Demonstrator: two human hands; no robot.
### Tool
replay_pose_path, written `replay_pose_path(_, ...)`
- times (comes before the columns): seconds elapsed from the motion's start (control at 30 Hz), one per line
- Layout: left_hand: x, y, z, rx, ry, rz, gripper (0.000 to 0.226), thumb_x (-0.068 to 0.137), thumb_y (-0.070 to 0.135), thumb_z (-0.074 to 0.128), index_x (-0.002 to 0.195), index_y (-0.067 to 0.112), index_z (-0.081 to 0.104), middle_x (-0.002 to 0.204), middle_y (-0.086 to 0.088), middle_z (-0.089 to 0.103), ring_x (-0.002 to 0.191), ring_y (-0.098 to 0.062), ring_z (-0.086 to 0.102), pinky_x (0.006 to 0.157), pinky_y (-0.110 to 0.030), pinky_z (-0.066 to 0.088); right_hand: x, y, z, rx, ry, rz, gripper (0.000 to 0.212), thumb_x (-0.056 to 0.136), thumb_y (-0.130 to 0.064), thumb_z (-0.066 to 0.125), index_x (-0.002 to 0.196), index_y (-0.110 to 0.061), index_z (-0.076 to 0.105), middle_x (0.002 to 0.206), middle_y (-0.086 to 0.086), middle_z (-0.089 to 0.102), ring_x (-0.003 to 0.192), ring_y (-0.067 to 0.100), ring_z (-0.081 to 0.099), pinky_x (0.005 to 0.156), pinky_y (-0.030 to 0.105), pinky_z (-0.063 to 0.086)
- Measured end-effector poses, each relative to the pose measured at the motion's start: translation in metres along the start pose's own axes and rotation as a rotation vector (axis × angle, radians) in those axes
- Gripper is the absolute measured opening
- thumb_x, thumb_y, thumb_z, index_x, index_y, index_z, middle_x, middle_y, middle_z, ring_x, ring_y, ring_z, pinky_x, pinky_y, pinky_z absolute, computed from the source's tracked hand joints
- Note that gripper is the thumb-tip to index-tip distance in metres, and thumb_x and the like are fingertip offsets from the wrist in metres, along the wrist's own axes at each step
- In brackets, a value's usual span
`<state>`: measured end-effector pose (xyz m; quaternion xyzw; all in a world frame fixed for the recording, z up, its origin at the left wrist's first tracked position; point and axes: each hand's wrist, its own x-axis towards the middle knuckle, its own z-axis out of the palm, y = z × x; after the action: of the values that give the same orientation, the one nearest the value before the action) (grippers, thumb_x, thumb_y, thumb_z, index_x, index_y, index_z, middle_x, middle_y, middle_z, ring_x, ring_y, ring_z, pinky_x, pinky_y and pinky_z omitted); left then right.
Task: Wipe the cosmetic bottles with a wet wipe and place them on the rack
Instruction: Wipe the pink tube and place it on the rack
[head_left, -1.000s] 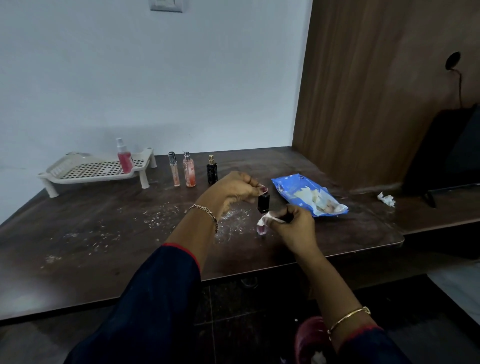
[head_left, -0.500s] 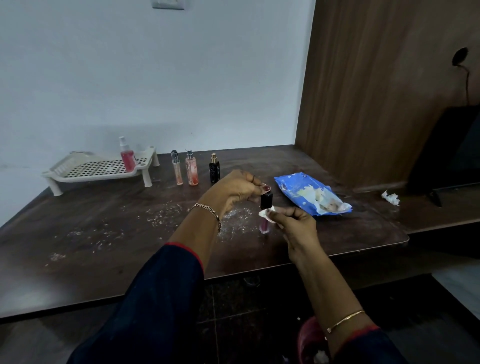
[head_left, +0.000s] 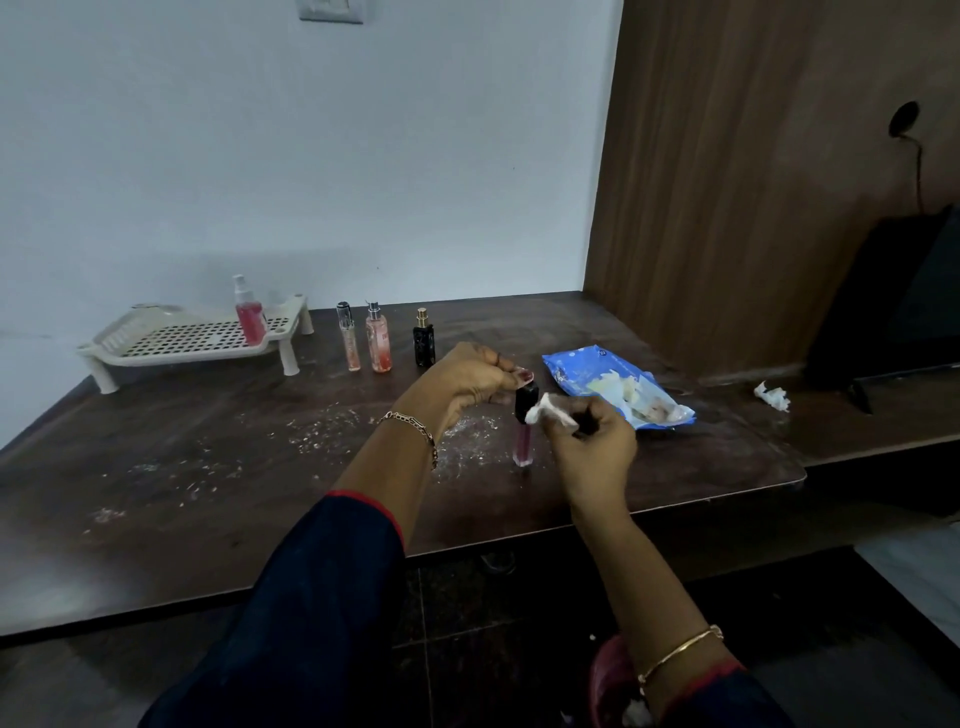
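Observation:
A slim pink bottle with a black cap (head_left: 522, 439) stands upright on the dark wooden table (head_left: 208, 493). My left hand (head_left: 467, 382) pinches its cap from above. My right hand (head_left: 592, 441) grips a crumpled white wet wipe (head_left: 548, 408) and presses it against the cap's right side. A pink spray bottle (head_left: 249, 317) stands on the white perforated rack (head_left: 171, 343) at the back left. To the right of the rack stand three bottles in a row: a thin clear one (head_left: 349, 340), a peach one (head_left: 378, 343) and a black one (head_left: 424, 340).
A torn-open blue wet wipe pack (head_left: 587, 371) lies just behind my right hand. A used crumpled wipe (head_left: 773, 397) sits on the right ledge near a black screen (head_left: 904, 312). White crumbs speckle the table's middle. A wooden panel rises at the right.
My right hand has slid the wipe upward along the pink bottle, from its lower body to the black cap. My left hand keeps its hold on the cap.

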<state>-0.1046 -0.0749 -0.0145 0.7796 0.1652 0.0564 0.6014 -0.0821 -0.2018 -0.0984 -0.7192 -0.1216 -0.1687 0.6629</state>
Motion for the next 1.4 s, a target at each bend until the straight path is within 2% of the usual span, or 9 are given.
replay_pose_path(0.1, 0.001, -0.001, 0.0, -0.013, -0.023, -0.001, 0.018, 0.084, -0.006, 0.06, 0.071, 0.006, 0.059, 0.049, 0.007, 0.062, 0.048, -0.003, 0.059, 0.043, -0.009, 0.047, 0.0, -0.009, 0.004, -0.204, -0.002, -0.357, 0.011, 0.072, -0.003, 0.073, 0.078, -0.011, 0.067, 0.079, 0.003, 0.064, 0.073, 0.012, 0.056, 0.068, 0.017, 0.04)
replay_pose_path(0.27, -0.003, 0.002, -0.001, 0.025, -0.026, -0.001, 0.012, 0.085, 0.002, 0.063, 0.077, 0.01, 0.059, 0.071, 0.003, 0.058, 0.067, -0.004, 0.052, 0.032, -0.005, 0.035, 0.001, -0.003, -0.006, -0.36, -0.153, -0.534, 0.018, 0.079, -0.012, 0.058, 0.092, -0.012, 0.071, 0.083, 0.002, 0.059, 0.073, 0.014, 0.057, 0.065, 0.023, 0.045)
replay_pose_path(0.37, 0.001, -0.001, -0.002, 0.023, -0.032, -0.001, 0.014, 0.084, 0.002, 0.064, 0.074, 0.011, 0.059, 0.071, 0.004, 0.058, 0.069, -0.003, 0.052, 0.041, -0.007, 0.041, -0.001, 0.012, -0.019, -0.458, -0.285, -0.485, 0.035, 0.078, -0.029, 0.045, 0.092, -0.011, 0.071, 0.083, 0.004, 0.059, 0.073, 0.02, 0.06, 0.064, 0.036, 0.05)
replay_pose_path(0.5, 0.005, -0.003, -0.004, 0.026, -0.054, 0.016, 0.009, 0.082, 0.003, 0.066, 0.08, 0.011, 0.064, 0.079, 0.004, 0.062, 0.078, -0.005, 0.055, 0.069, -0.018, 0.044, 0.005, 0.011, -0.025, -0.396, -0.176, -0.464, 0.026, 0.073, 0.0, 0.062, 0.092, -0.015, 0.072, 0.088, -0.002, 0.062, 0.082, 0.009, 0.06, 0.073, 0.022, 0.049)
replay_pose_path(0.57, 0.002, -0.001, -0.005, 0.034, -0.057, 0.014, 0.013, 0.083, 0.002, 0.064, 0.095, 0.007, 0.065, 0.083, 0.004, 0.062, 0.083, -0.008, 0.056, 0.067, -0.018, 0.043, 0.012, -0.003, -0.02, -0.337, -0.161, -0.528, 0.027, 0.074, 0.006, 0.064, 0.091, -0.014, 0.071, 0.09, -0.003, 0.061, 0.085, -0.001, 0.054, 0.076, 0.006, 0.039)
replay_pose_path(0.73, 0.002, 0.0, -0.002, 0.041, -0.051, 0.014, 0.033, 0.083, 0.005, 0.066, 0.115, 0.001, 0.059, 0.097, -0.006, 0.061, 0.093, -0.013, 0.055, 0.064, -0.012, 0.041, 0.017, -0.004, -0.015, -0.37, -0.366, -0.584, 0.022, 0.071, 0.003, 0.063, 0.086, -0.012, 0.07, 0.087, 0.0, 0.06, 0.079, 0.002, 0.05, 0.071, 0.001, 0.033)
replay_pose_path(0.9, 0.004, 0.001, -0.005, 0.049, -0.076, -0.008, 0.027, 0.083, 0.005, 0.066, 0.109, 0.009, 0.058, 0.084, 0.004, 0.06, 0.086, -0.01, 0.055, 0.061, -0.013, 0.043, 0.008, 0.032, -0.022, -0.539, -0.564, -0.423, 0.023, 0.07, 0.0, 0.061, 0.08, -0.016, 0.073, 0.082, -0.005, 0.061, 0.076, 0.017, 0.061, 0.066, 0.025, 0.044)
replay_pose_path(1.17, 0.007, 0.001, -0.007, 0.079, -0.076, -0.005, 0.03, 0.084, 0.004, 0.065, 0.113, 0.001, 0.058, 0.091, 0.0, 0.061, 0.089, -0.01, 0.056, 0.067, -0.018, 0.04, 0.011, 0.025, -0.028, -0.708, -0.518, -0.392, 0.006, 0.079, -0.016, 0.062, 0.081, -0.02, 0.065, 0.091, -0.006, 0.06, 0.09, 0.015, 0.057, 0.062, 0.028, 0.038)
replay_pose_path(1.4, 0.007, 0.005, -0.006, 0.174, -0.025, 0.061, 0.016, 0.078, 0.003, 0.07, 0.069, 0.009, 0.058, 0.062, 0.003, 0.059, 0.061, -0.004, 0.051, 0.049, -0.008, 0.044, 0.011, 0.037, -0.031, -0.414, -0.459, -0.269, 0.009, 0.08, -0.005, 0.064, 0.083, -0.011, 0.058, 0.087, -0.002, 0.06, 0.082, 0.016, 0.058, 0.069, 0.022, 0.039)
